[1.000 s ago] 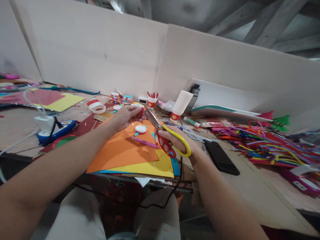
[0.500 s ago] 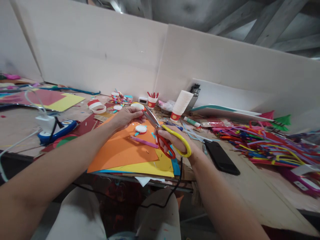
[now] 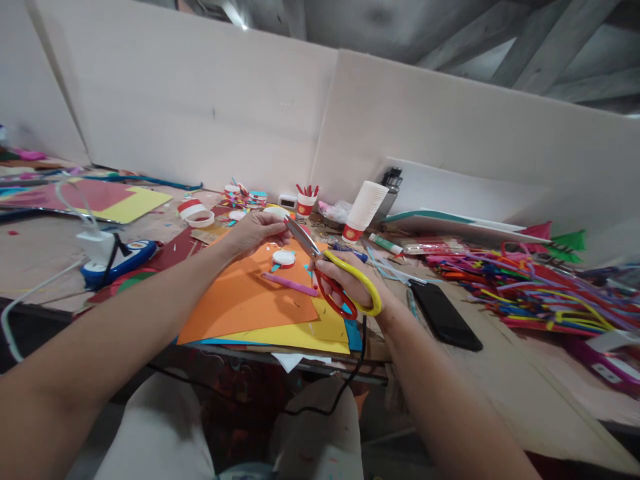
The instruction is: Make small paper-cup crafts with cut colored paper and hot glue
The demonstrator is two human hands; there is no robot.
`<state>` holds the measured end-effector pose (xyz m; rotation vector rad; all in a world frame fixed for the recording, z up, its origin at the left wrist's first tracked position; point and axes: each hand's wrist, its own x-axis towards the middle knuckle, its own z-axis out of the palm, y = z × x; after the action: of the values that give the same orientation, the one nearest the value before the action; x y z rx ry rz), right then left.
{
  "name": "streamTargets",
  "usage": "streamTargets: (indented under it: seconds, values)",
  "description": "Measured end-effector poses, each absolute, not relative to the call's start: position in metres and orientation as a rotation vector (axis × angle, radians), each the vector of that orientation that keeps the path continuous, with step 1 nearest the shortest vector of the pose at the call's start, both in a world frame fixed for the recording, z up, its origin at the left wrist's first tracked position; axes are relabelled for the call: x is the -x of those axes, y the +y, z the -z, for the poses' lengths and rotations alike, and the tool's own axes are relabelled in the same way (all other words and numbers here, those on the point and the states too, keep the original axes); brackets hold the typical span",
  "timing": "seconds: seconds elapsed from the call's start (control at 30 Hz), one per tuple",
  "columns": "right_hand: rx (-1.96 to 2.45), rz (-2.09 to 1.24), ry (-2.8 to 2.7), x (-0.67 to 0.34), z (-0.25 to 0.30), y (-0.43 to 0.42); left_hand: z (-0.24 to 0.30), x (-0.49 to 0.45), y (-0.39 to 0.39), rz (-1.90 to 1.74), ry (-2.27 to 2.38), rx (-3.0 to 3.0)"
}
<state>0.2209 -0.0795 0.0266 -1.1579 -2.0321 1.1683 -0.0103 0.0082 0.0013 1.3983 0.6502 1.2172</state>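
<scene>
My right hand (image 3: 345,280) grips a pair of scissors (image 3: 334,276) with one red and one yellow handle loop. The blades point up and left toward my left hand (image 3: 257,231). That hand's fingers are pinched at the blade tips on something small that I cannot make out. Both hands hover over an orange paper sheet (image 3: 240,297) stacked on yellow and blue sheets. On the orange sheet lie a white round cap (image 3: 283,257) and a pink strip (image 3: 290,284).
A black phone (image 3: 445,315) lies right of the scissors. A stack of paper cups (image 3: 363,210), a glue tube (image 3: 386,244) and a red cup of sticks (image 3: 304,200) stand behind. Many coloured pipe cleaners (image 3: 530,290) fill the right. Tape rolls (image 3: 196,213) and a blue punch (image 3: 120,260) are left.
The scissor handles have moved a little between frames and the red piece seen in my left fingers a second ago no longer shows. The view shifted slightly.
</scene>
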Motion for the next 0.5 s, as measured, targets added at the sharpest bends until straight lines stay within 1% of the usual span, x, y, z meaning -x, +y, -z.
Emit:
streamTargets:
  seconds: [0.5]
  values:
    - [1.188, -1.120, -2.017, -0.2187, -0.0305, -0.0838, 0.0026, 0.0118, 0.0117, -1.215, 0.660, -1.413]
